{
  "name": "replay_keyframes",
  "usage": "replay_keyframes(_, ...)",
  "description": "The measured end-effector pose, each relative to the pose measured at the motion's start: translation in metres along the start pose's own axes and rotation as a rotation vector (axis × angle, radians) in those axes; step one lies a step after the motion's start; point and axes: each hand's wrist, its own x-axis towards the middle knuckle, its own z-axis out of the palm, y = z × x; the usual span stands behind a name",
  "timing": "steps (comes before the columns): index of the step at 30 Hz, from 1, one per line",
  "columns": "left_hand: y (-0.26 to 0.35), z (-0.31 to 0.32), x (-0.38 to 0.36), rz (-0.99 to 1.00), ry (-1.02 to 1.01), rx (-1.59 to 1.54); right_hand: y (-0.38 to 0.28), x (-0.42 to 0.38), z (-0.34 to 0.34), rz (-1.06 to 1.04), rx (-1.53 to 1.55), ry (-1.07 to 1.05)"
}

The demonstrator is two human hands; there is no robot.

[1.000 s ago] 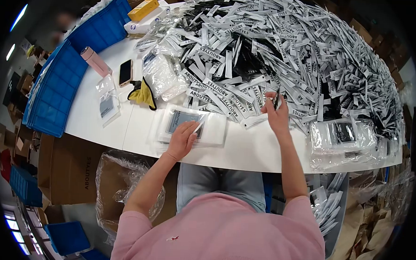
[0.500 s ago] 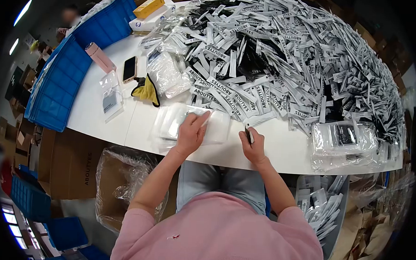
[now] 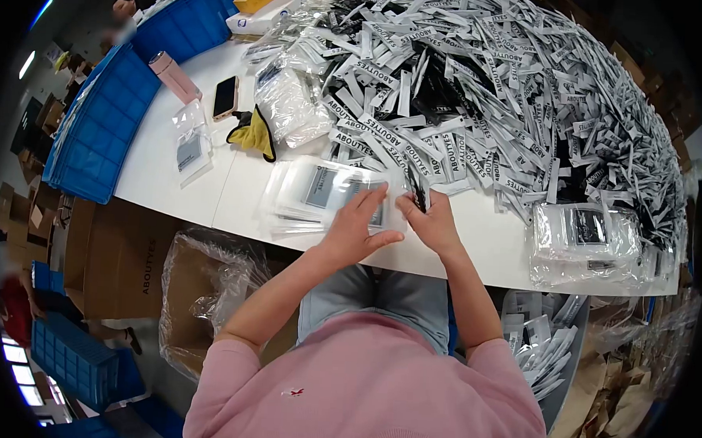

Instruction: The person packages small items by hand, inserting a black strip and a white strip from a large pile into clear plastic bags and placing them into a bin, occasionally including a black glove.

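Note:
My left hand (image 3: pixel 362 229) rests with fingers stretched and apart over the right part of a stack of clear plastic bags (image 3: pixel 294 181). A grey printed panel with white lettering shows on the top bag. Just to the right, my right hand (image 3: pixel 435 225) is closed, thumb against fingers, on a slim black-and-white packet (image 3: pixel 420 195) that points away from me. Its thumb is close to the bag's right edge. Beyond both hands lie slim white packets (image 3: pixel 362 145) with black ABOUTYES lettering.
A large heap of packets (image 3: pixel 521 93) covers the table's back and right. Clear-wrapped bags (image 3: pixel 585 241) lie at right. On the left are a yellow-black glove (image 3: pixel 253 135), phone (image 3: pixel 225 98), pink bottle (image 3: pixel 174 78) and blue bins (image 3: pixel 104 122). Below stands a grey bin (image 3: pixel 571 369) of packets.
My right hand has moved up and left to the bags with the packet. My left hand has shifted right, its fingers spreading, and the top bag's printed panel now shows.

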Motion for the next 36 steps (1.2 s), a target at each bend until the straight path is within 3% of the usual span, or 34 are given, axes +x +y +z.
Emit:
replay_keyframes(1, 0.004, 0.003, 0.001, -0.246, -0.020, -0.303, -0.001, -0.002, 0.005, -0.174, -0.223, 0.005)
replay_keyframes(2, 0.007, 0.004, 0.001, -0.490, -0.034, -0.610, -0.008, -0.006, 0.009, -0.199, -0.350, -0.043)
replay_keyframes(3, -0.007, 0.005, 0.003, -0.417, -0.105, -0.691, -0.010, -0.008, 0.014, -0.204, -0.343, -0.064)
replay_keyframes(4, -0.009, 0.001, 0.005, -0.426, -0.085, -0.681, -0.011, -0.009, 0.020, -0.352, -0.355, 0.010)
replay_keyframes(5, -0.008, -0.001, 0.008, -0.564, -0.083, -0.832, -0.011, -0.009, 0.025, -0.500, -0.361, 0.086)
replay_keyframes(6, -0.006, -0.003, 0.009, -0.700, -0.078, -0.986, -0.005, -0.008, 0.017, -0.360, -0.335, 0.023)
replay_keyframes(8, -0.002, -0.004, 0.010, -0.628, -0.064, -1.103, 0.002, -0.004, 0.013, -0.229, -0.146, 0.017)
replay_keyframes(10, 0.001, 0.009, 0.011, -0.411, 0.088, -0.705, 0.004, 0.001, 0.019, -0.284, -0.209, 0.017)
replay_keyframes(11, -0.006, 0.011, 0.012, -0.380, 0.059, -0.612, 0.000, 0.002, 0.019, -0.415, -0.402, 0.049)
replay_keyframes(12, -0.011, 0.010, 0.012, -0.384, 0.062, -0.610, -0.003, 0.001, 0.019, -0.545, -0.596, 0.086)
replay_keyframes(15, -0.001, -0.010, 0.022, -0.429, -0.080, -0.366, -0.014, -0.007, 0.020, -0.599, -0.643, 0.049)
replay_keyframes(17, -0.023, -0.006, 0.025, -0.280, 0.025, -0.480, -0.012, -0.016, 0.024, -0.680, -0.592, 0.007)
replay_keyframes(19, -0.025, -0.009, 0.029, -0.385, -0.030, -0.473, -0.011, -0.018, 0.031, -0.610, -0.656, -0.012)
replay_keyframes(20, -0.017, -0.011, 0.034, -0.448, -0.018, -0.434, -0.015, -0.018, 0.032, -0.578, -0.537, 0.022)
replay_keyframes(23, -0.009, -0.022, 0.034, -0.304, -0.214, -0.287, -0.018, -0.015, 0.024, -0.575, -0.442, 0.079)
replay_keyframes(24, -0.001, -0.021, 0.032, -0.218, -0.185, -0.238, -0.018, -0.013, 0.020, -0.613, -0.455, 0.081)
replay_keyframes(25, 0.002, -0.024, 0.034, -0.154, -0.013, -0.161, -0.013, -0.011, 0.010, -0.581, -0.612, 0.101)
replay_keyframes(26, 0.005, -0.026, 0.036, -0.092, 0.163, -0.084, -0.007, -0.004, 0.008, -0.544, -0.574, 0.179)
replay_keyframes(27, -0.004, -0.018, 0.040, 0.262, 0.263, 0.063, -0.001, 0.001, 0.008, -0.511, -0.535, 0.256)
replay_keyframes(29, -0.001, -0.017, 0.044, 0.264, 0.276, 0.113, -0.004, 0.000, 0.006, -0.461, -0.636, 0.234)
replay_keyframes(32, 0.000, -0.017, 0.047, 0.232, 0.286, 0.137, -0.012, -0.015, 0.013, -0.595, -0.564, 0.228)
replay_keyframes(34, 0.006, -0.015, 0.049, 0.148, 0.270, 0.041, -0.006, -0.020, 0.020, -0.464, -0.648, 0.186)
replay_keyframes(35, 0.007, -0.011, 0.049, 0.230, 0.284, 0.057, 0.005, -0.013, 0.021, -0.321, -0.571, 0.154)
replay_keyframes(36, 0.009, -0.007, 0.045, 0.238, 0.270, 0.045, 0.011, -0.007, 0.018, -0.310, -0.572, 0.172)
